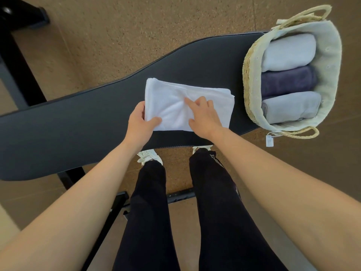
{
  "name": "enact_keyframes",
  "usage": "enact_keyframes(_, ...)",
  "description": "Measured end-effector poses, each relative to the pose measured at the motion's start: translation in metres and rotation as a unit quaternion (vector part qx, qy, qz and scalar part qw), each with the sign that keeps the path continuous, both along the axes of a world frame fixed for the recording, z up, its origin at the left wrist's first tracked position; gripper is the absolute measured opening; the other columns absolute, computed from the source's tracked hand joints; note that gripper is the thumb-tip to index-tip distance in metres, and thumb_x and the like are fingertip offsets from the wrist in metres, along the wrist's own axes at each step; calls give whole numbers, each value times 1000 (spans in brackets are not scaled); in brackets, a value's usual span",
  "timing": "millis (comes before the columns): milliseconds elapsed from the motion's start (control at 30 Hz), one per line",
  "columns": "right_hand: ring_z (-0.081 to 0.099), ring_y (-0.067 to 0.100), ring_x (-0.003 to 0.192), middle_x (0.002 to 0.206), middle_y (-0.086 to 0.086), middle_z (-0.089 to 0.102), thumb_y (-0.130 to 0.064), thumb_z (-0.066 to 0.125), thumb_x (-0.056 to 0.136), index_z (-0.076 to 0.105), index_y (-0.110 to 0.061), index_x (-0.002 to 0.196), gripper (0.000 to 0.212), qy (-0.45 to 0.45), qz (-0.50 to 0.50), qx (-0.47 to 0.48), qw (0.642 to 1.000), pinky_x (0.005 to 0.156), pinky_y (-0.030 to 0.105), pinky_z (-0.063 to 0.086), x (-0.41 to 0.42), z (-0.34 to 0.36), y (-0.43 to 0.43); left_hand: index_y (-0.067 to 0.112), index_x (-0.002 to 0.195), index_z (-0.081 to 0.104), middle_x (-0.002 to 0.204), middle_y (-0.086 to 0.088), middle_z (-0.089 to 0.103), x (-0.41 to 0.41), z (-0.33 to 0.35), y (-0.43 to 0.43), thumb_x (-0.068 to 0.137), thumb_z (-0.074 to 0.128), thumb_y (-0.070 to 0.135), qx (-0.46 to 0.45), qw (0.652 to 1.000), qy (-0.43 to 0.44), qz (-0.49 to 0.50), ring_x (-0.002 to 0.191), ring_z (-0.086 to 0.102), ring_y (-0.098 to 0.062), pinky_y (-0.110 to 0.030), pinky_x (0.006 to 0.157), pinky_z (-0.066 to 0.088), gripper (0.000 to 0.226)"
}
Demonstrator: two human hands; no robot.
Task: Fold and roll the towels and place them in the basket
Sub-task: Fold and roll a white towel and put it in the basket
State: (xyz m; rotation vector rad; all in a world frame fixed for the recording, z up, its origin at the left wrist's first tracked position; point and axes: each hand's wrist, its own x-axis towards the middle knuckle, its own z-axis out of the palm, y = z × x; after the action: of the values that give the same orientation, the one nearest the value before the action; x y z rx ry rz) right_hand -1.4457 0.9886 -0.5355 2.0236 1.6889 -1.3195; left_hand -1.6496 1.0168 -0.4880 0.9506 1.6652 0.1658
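White folded towel [181, 106] lies flat mid-bench [78, 122], near its front edge. Left hand [141, 122] pinches the towel's left edge, thumb on top. Right hand [205, 116] presses down on it, fingers spread. Basket [252, 85] holding three rolled towels [289, 81] occupies the bench's right end.

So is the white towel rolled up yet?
No. The white towel lies folded flat on the bench, outside the basket.

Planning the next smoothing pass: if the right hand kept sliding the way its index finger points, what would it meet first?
More white towel: the right hand points up-left across it. Past the far-left edge, only bare black bench, as far as visible.
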Motion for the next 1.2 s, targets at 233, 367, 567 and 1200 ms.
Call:
enact_keyframes(233, 40, 23, 120, 120, -2, 45, -13, 61, 93, 36, -34, 154, 69, 144, -148, -62, 976, 103, 35, 39, 15, 3, 9, 18, 137, 51, 123, 3, 60, 26, 15, 1, 85, 68, 1, 55, 995, -61, -60, 108, 60, -11, -6, 71, 48, 57)
enact_keyframes(367, 62, 17, 110, 120, -3, 66, -45, 58, 97, 61, -25, 134, 43, 300, -430, -98, 846, 91, 33, 51, 27, 30, 5, 23, 144, 48, 117, 8, 59, 51, 16, -9, 85, 70, 5, 55, 990, -78, -106, 102, 60, -2, -7, 72, 50, 65)
enact_keyframes(567, 69, 17, 106, 116, 2, 69, -31, 70, 94, 61, -24, 128, 35, 284, -459, -3, 842, 85, 36, 62, 53, 41, -5, 35, 146, 44, 87, 8, 55, 98, 13, -24, 87, 70, 11, 25, 977, -96, -186, 80, 57, -10, -25, 75, 52, 69)
enact_keyframes(1200, 46, 34, 137, 150, 12, 45, -12, 64, 96, 27, -16, 156, 70, -65, -226, 59, 970, 109, 47, 43, 90, -9, -24, 27, 149, 27, 143, -6, 29, 133, -51, -40, 77, 88, 32, 40, 982, 116, -142, 116, 51, -27, -38, 86, 52, 95)
